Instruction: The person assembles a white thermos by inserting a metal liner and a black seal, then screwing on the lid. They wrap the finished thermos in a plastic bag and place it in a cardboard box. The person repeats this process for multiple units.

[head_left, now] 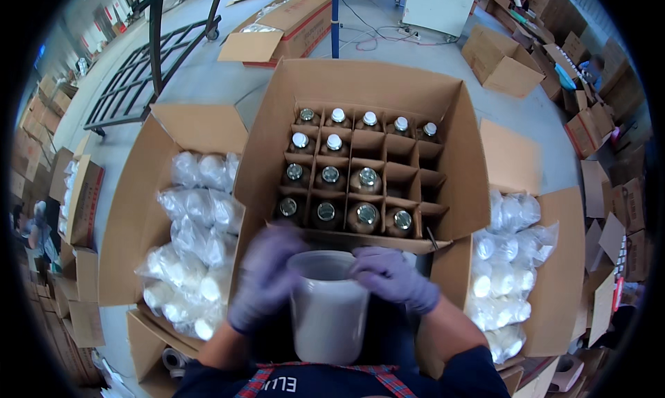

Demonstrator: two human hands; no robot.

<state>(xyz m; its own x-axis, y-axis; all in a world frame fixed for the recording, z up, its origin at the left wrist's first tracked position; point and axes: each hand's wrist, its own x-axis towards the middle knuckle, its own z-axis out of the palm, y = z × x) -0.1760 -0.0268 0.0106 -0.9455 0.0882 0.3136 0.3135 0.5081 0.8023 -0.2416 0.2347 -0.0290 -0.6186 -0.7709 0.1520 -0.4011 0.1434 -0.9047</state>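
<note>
A white, translucent tub stands upright close against my body, its open mouth facing up. My right hand, in a purple glove, is closed at the tub's right rim, fingers curled over it. On the other side, my left hand, gloved alike, is smeared by motion beside the left rim; its fingers cannot be made out. Just beyond the tub, an open carton with cardboard dividers holds several bottles. Some bottles have white caps, others silvery tops. A few compartments at its right show no bottle.
Open cartons of plastic-wrapped white containers flank me, one pile left and one right. A black metal rack stands at the far left. Another carton sits on the floor at the far right. A blue post rises beyond the bottle carton.
</note>
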